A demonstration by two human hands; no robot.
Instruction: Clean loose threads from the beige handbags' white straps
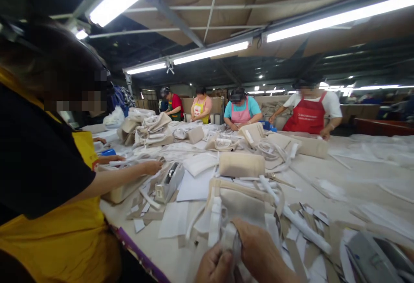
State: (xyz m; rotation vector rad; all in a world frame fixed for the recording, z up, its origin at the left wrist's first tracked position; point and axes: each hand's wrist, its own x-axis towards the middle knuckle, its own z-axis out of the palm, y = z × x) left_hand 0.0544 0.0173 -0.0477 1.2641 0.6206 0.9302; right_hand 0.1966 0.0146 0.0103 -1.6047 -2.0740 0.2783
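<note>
At the bottom edge my left hand and my right hand pinch a white fabric strip between them. Just beyond them lies a beige fabric bag piece with white straps over it. Loose white strips and paper scraps lie to the right of my hands.
A co-worker in a yellow apron stands close on my left, a hand reaching over the table near a tape dispenser. Several other people work along the far side. Beige fabric stacks cover the long table.
</note>
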